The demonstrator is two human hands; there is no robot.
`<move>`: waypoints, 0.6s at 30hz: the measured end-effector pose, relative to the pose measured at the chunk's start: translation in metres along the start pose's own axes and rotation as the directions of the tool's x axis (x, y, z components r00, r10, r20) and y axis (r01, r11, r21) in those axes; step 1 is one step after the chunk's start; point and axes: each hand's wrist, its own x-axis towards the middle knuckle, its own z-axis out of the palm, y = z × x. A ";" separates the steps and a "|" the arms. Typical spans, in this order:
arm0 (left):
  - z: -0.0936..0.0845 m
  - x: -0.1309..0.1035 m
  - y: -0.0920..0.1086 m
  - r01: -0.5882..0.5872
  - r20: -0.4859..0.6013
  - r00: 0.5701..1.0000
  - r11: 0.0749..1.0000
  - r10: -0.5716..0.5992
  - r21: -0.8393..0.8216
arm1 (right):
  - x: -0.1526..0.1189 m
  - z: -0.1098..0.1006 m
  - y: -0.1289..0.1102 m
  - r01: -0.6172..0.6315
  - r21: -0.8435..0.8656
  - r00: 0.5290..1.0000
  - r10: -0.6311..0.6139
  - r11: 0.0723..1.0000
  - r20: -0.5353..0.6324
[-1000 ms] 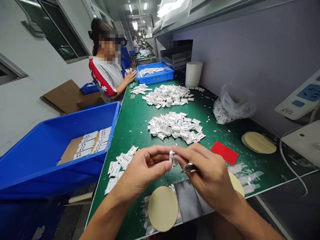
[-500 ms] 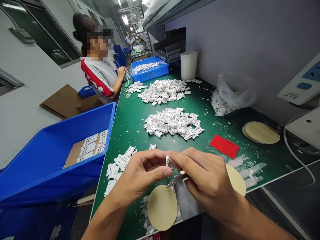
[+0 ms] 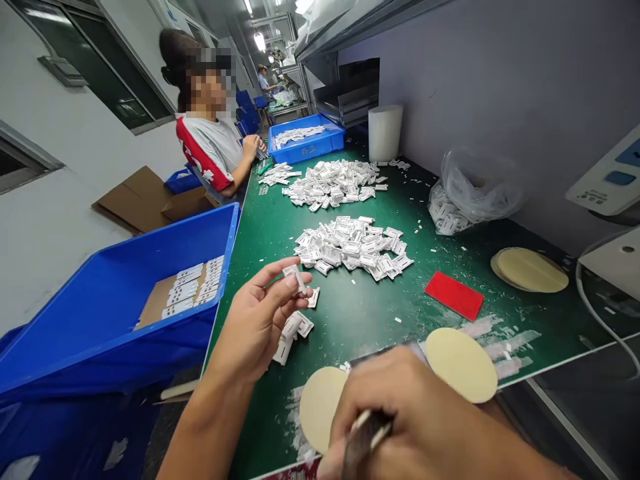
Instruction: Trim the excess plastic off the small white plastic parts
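My left hand (image 3: 257, 313) pinches a small white plastic part (image 3: 294, 275) between thumb and fingers, held up over the bench. Near the front edge, my right hand (image 3: 405, 407) is closed around a pointed metal tool (image 3: 367, 437); motion and the fingers blur its exact kind. Below my left hand lie several loose white parts (image 3: 290, 337). One pale yellow disc (image 3: 320, 403) is partly covered by my right hand, and another yellow disc (image 3: 463, 365) lies to its right. A heap of white parts (image 3: 350, 247) sits farther back.
On the left stands a blue bin (image 3: 125, 267) with parts on cardboard. A red pad (image 3: 454, 295), stacked yellow discs (image 3: 533, 270) and a plastic bag (image 3: 475, 190) are at right. Farther back are another heap (image 3: 333, 183), a blue tray (image 3: 310, 147) and a seated co-worker (image 3: 215, 143).
My hands have separated. The left moved left and away from me with the white part; the right came down and nearer, still gripping the tool.
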 end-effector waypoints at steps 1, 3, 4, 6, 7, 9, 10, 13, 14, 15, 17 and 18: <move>-0.001 0.001 0.000 0.003 -0.013 1.000 1.000 -0.003 -0.017 | -0.001 0.003 -0.001 0.031 -0.044 0.999 -0.029 0.999 0.038; 0.000 0.001 0.000 0.022 0.030 0.999 1.000 -0.021 -0.020 | 0.000 0.005 0.003 0.090 -0.242 0.990 -0.113 0.966 -0.079; 0.001 -0.001 0.000 0.036 0.070 0.997 0.999 -0.035 -0.010 | 0.001 0.004 0.008 0.103 -0.371 0.971 -0.174 0.923 -0.164; 0.004 -0.006 -0.001 0.058 0.142 0.988 0.998 -0.060 0.025 | 0.006 -0.001 0.019 0.098 -0.578 0.925 -0.289 0.810 -0.248; 0.006 -0.008 -0.002 0.065 0.171 0.983 0.997 -0.072 0.046 | 0.008 -0.003 0.025 0.088 -0.647 0.911 -0.325 0.758 -0.256; 0.009 -0.012 -0.004 0.084 0.221 0.970 0.993 -0.101 0.082 | 0.012 -0.007 0.034 0.076 -0.722 0.895 -0.366 0.688 -0.254; 0.010 -0.013 -0.005 0.094 0.240 0.964 0.991 -0.115 0.095 | 0.013 -0.008 0.037 0.071 -0.746 0.892 -0.377 0.662 -0.249; 0.011 -0.016 -0.008 0.118 0.285 0.947 0.986 -0.148 0.120 | 0.013 -0.009 0.040 0.033 -0.810 0.888 -0.389 0.585 -0.244; 0.011 -0.016 -0.009 0.122 0.292 0.944 0.984 -0.155 0.126 | 0.012 -0.008 0.041 0.021 -0.824 0.891 -0.384 0.566 -0.241; 0.011 -0.017 -0.009 0.127 0.297 0.941 0.983 -0.161 0.132 | 0.012 -0.008 0.041 0.011 -0.834 0.895 -0.378 0.552 -0.238; 0.011 -0.017 -0.010 0.136 0.307 0.935 0.980 -0.175 0.147 | 0.012 -0.008 0.042 0.006 -0.844 0.899 -0.373 0.536 -0.231; 0.011 -0.017 -0.011 0.140 0.310 0.933 0.978 -0.181 0.152 | 0.012 -0.008 0.042 0.004 -0.848 0.900 -0.372 0.530 -0.228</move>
